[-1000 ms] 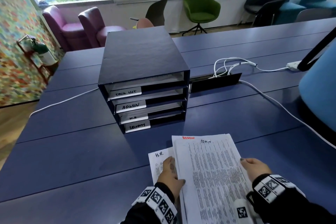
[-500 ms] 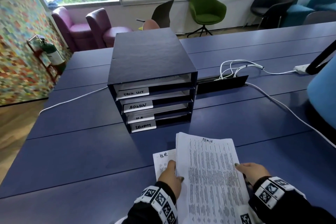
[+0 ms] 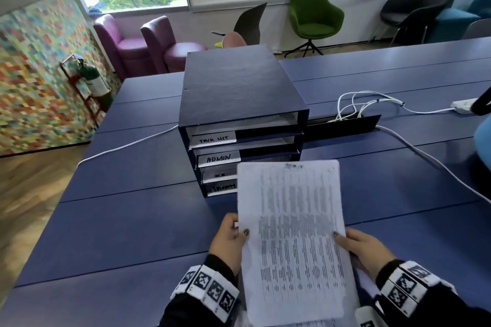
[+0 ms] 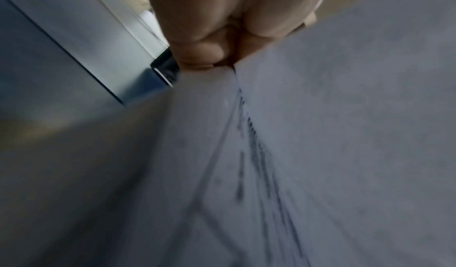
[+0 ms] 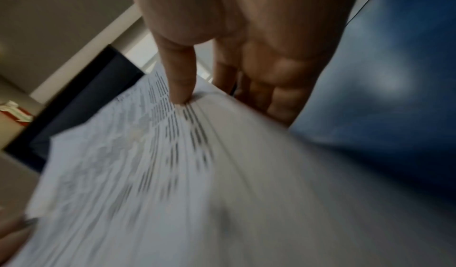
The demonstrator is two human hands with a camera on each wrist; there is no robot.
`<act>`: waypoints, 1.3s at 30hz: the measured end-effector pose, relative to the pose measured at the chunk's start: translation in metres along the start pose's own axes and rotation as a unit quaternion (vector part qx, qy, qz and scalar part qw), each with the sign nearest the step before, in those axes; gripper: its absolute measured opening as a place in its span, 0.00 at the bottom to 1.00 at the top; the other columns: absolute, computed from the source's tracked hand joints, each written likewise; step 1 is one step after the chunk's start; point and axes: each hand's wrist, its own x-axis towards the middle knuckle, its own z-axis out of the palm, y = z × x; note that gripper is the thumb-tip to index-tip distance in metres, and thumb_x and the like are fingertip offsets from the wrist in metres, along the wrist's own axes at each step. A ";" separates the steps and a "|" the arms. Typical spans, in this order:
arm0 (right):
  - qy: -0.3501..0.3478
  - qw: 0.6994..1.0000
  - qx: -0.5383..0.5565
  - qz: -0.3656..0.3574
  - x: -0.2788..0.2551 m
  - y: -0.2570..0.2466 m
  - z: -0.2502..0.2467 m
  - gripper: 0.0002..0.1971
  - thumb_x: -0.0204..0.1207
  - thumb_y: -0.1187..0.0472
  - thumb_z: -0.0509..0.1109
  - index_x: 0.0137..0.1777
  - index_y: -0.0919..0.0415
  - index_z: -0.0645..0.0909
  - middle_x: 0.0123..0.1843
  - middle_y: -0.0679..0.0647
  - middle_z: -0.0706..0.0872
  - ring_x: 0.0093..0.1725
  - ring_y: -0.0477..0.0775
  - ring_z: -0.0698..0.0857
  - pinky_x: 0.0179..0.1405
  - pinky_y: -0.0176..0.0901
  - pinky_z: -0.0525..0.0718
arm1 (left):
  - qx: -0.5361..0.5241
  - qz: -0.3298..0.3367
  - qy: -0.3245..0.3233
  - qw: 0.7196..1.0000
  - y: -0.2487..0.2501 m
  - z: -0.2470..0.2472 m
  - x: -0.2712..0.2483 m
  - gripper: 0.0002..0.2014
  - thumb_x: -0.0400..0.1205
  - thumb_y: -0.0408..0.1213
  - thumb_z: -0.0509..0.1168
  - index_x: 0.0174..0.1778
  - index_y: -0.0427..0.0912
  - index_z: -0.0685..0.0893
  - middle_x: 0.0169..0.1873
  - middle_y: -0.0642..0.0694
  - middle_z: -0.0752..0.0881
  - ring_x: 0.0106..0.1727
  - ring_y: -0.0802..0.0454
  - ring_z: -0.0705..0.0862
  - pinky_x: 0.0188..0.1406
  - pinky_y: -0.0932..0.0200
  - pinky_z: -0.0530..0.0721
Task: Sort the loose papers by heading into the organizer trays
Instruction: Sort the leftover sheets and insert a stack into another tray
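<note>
A printed sheet [image 3: 295,233] is held up above the blue table [image 3: 132,220], tilted toward the organizer, its heading blurred. My left hand [image 3: 233,236] pinches its left edge and my right hand [image 3: 356,244] pinches its right edge, thumb on top in the right wrist view [image 5: 180,87]. More paper [image 4: 197,154] shows below the sheet in the left wrist view. The dark blue organizer [image 3: 239,103] stands just beyond, with stacked trays labelled TASK LIST [image 3: 214,138], ADMIN [image 3: 218,159] and two lower labels partly hidden by the sheet.
White cables [image 3: 366,103] run from an open cable hatch [image 3: 342,126] to the right of the organizer, one trailing toward the right edge. A blue chair back [image 3: 482,138] stands at the right. Armchairs and office chairs line the far wall.
Both hands have lifted the top sheet off the table and moved it forward, so it now covers part of the organizer's lower trays. The H.R. sheet seen earlier is hidden.
</note>
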 end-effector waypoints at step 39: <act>0.102 0.986 -0.112 0.070 0.052 -0.070 0.037 0.03 0.78 0.68 0.65 0.45 0.64 0.79 0.29 0.59 0.76 0.20 0.52 0.71 0.18 0.30 0.67 | -0.387 -0.116 0.059 0.913 0.097 -0.030 0.098 0.10 0.88 0.27 0.47 0.50 0.28 0.72 0.27 0.36 0.89 0.29 0.49 0.90 0.26 0.62 0.88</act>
